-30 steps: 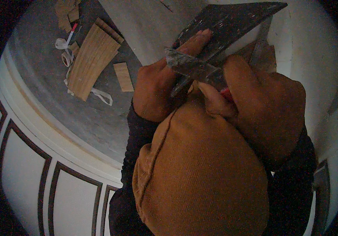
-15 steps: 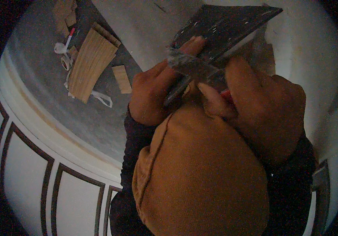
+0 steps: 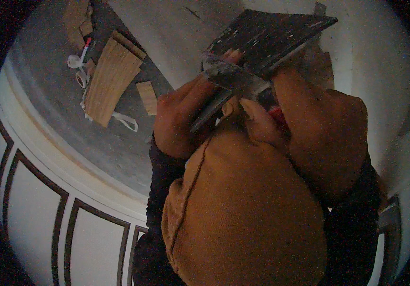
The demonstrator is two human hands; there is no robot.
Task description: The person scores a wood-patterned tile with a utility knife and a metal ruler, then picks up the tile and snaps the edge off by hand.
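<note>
My left hand [image 3: 179, 112] is closed on the near left edge of a dark, flat, angular plate [image 3: 267, 38] flecked with white. Its fingertips show on the plate's upper face. My right hand [image 3: 326, 126] is closed on a tool with a red part [image 3: 277, 115] between thumb and fingers. A wide, grey, smeared strip [image 3: 233, 76] that looks like a scraper blade reaches from it across the plate to my left fingers. How strip and red part join is hidden by my right hand. Mustard-brown cloth [image 3: 248, 190] fills the space between my forearms.
Wood-patterned planks [image 3: 114, 76] lie on the grey floor at the left, with a smaller offcut [image 3: 147, 97] beside them. Near them are a tape roll [image 3: 80, 78], a red-and-white marker-like stick [image 3: 86, 45] and a white strap [image 3: 126, 121]. White panelled doors [image 3: 33, 195] line the lower left.
Both hands have shifted slightly to the left. The plate's far edge sits a little lower, and the grey strip has turned slightly across it. Both grips stay closed.
</note>
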